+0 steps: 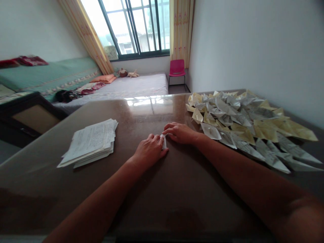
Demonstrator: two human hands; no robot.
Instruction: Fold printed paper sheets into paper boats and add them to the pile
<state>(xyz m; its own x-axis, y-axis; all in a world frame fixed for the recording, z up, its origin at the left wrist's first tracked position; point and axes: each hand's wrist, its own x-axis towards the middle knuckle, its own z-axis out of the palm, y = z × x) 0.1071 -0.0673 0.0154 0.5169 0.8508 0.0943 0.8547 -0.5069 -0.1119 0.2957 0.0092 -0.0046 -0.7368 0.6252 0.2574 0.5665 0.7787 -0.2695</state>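
Observation:
A small piece of folded white paper (164,143) lies on the brown table, mostly hidden under my fingers. My left hand (150,147) presses on its left side, fingers together and thumb below it. From the right, my right hand (180,133) holds the paper's upper edge with bent fingers. To the left is a stack of written paper sheets (92,138), its edges uneven. A large heap of folded paper boats (227,114), white and yellowish, spreads over the right side of the table.
The glossy table (157,195) reaches forward towards a bed (141,83). A pink chair (177,68) stands by the right wall beneath the curtain (181,33). At the left is a dark cabinet (32,114).

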